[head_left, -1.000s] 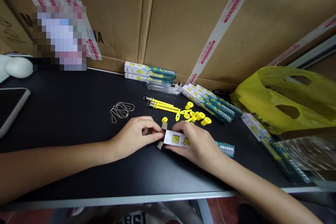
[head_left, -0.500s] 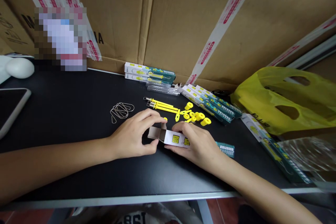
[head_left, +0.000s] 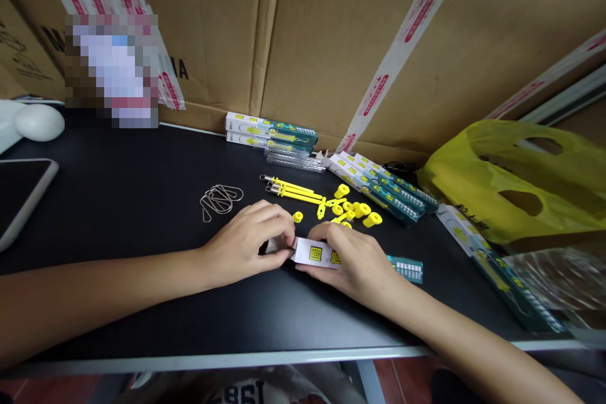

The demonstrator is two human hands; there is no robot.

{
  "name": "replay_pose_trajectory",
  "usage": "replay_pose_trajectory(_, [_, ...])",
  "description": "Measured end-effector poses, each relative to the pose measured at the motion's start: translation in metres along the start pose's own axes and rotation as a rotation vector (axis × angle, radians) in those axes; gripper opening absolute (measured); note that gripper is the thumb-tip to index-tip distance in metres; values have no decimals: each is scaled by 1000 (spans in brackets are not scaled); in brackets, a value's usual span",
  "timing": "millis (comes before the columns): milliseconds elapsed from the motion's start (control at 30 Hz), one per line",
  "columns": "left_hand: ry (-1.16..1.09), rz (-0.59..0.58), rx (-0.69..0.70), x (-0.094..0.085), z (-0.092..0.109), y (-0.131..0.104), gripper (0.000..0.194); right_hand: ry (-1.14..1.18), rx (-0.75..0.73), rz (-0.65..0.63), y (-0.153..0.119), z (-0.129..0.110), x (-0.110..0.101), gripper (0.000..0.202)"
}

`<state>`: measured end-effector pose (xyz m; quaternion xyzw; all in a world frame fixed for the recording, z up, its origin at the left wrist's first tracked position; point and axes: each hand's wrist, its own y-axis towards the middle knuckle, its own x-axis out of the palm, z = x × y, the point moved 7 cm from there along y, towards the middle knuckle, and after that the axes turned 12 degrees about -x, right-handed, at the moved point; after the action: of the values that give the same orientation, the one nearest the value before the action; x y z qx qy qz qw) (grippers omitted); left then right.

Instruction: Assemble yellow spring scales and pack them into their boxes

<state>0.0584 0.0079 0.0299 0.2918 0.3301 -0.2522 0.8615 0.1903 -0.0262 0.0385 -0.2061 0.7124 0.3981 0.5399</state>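
Note:
A slim white and green box (head_left: 316,252) lies across the front middle of the black table (head_left: 189,322). Wrapped round its middle is my right hand (head_left: 362,262), fingers above and thumb below. My left hand (head_left: 253,237) pinches the flaps at the box's left end, which the fingertips partly hide. Just behind the hands sits a small yellow ring (head_left: 298,217). Yellow rods with metal hooks (head_left: 293,191) lie farther back, beside several yellow caps (head_left: 362,210). Bent wire hooks (head_left: 221,201) rest in a pile behind my left forearm.
Two stacked boxes (head_left: 269,131) stand at the back, near clear plastic tubes (head_left: 293,160). More boxes (head_left: 379,186) lie to the right, with another box (head_left: 497,268) near a yellow bag (head_left: 511,183). A phone (head_left: 23,192) is at the left edge.
The fingers of my left hand have closed in on the box's end, and its flaps, raised before, are now folded in or hidden. My right hand keeps its hold.

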Motion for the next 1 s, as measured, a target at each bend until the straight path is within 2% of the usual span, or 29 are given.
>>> replay_pose_trajectory(67, [-14,-36,5,2,0,0,2,-3,14,8,-1,1,-1,29])
replay_pose_trajectory(200, [-80,-94,-68,4,-2,0,10,-19,31,35,-3,4,-4,31])
replay_pose_trajectory(367, [-294,-136,-294,7,-11,-1,9,-68,32,48,-1,6,-5,35])
replay_pose_trajectory(467, [-482,-179,-472,13,-21,-1,11,-106,40,37,0,7,-5,37])
replay_pose_trajectory(533, [-548,-173,-542,12,-30,1,13,-121,51,13,1,9,-5,39])
replay_pose_trajectory(667, [-528,-15,-513,-9,-46,11,15,-80,133,-51,1,17,-8,42])
replay_pose_trajectory(833, [-565,182,-495,-38,-65,18,15,145,236,-148,-1,26,-8,54])
replay_pose_trajectory(1000, [-603,291,-520,-45,-71,19,17,380,206,-180,-2,18,3,57])
